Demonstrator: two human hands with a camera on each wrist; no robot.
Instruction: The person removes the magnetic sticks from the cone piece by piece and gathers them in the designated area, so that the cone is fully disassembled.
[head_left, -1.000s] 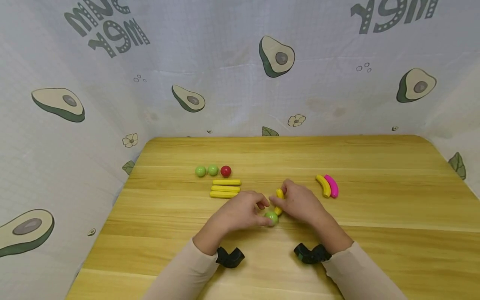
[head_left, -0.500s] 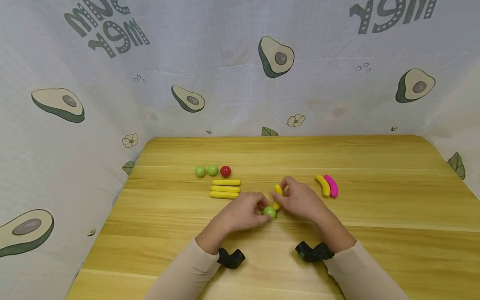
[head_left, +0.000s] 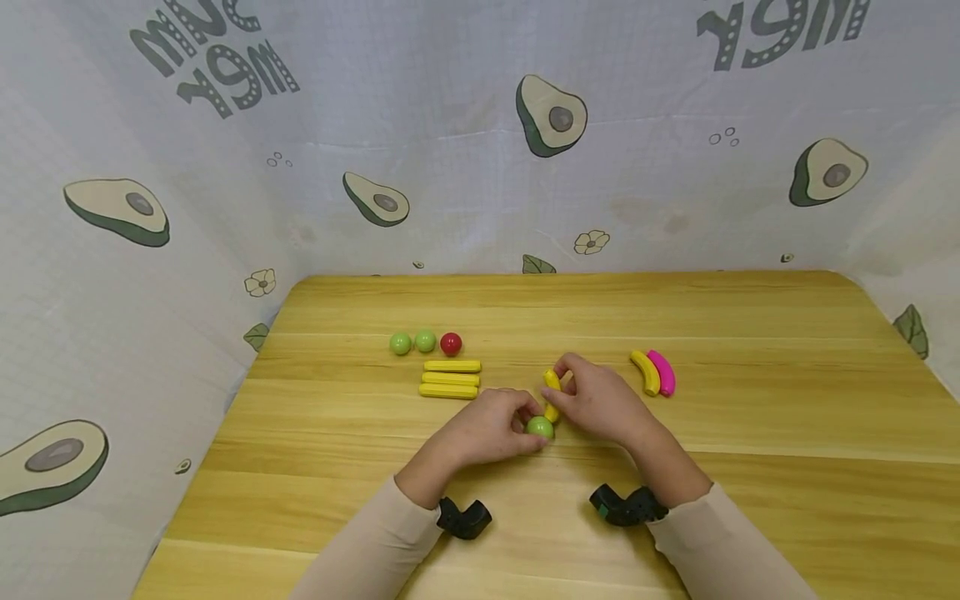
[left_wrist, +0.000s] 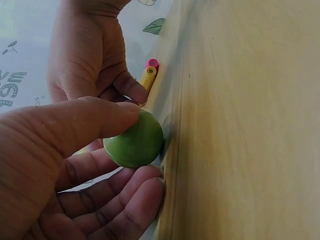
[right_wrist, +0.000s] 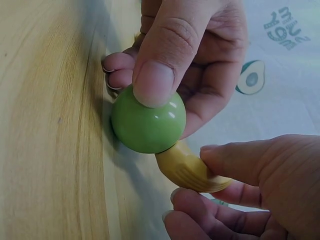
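Observation:
My left hand (head_left: 491, 427) pinches a green ball (head_left: 540, 427) between thumb and fingers, low over the table; the left wrist view shows the thumb on top of the ball (left_wrist: 135, 142). Just to the right, my right hand (head_left: 597, 398) holds a yellow toy banana (head_left: 552, 397) by thumb and fingers. In the right wrist view the near end of the banana (right_wrist: 187, 170) meets the ball (right_wrist: 148, 120), and they seem to touch. Part of the banana is covered by my right fingers.
Two green balls (head_left: 401, 343) and a red ball (head_left: 451, 344) stand in a row at the back left of the wooden table (head_left: 750, 517). Three yellow sticks (head_left: 450, 379) lie before them. Right of my hands, another yellow banana (head_left: 645, 372) lies beside a pink one (head_left: 662, 372).
Over the last second the green ball and the held banana have shifted slightly away from me and left. During the last half second, both hands have barely moved and keep their hold.

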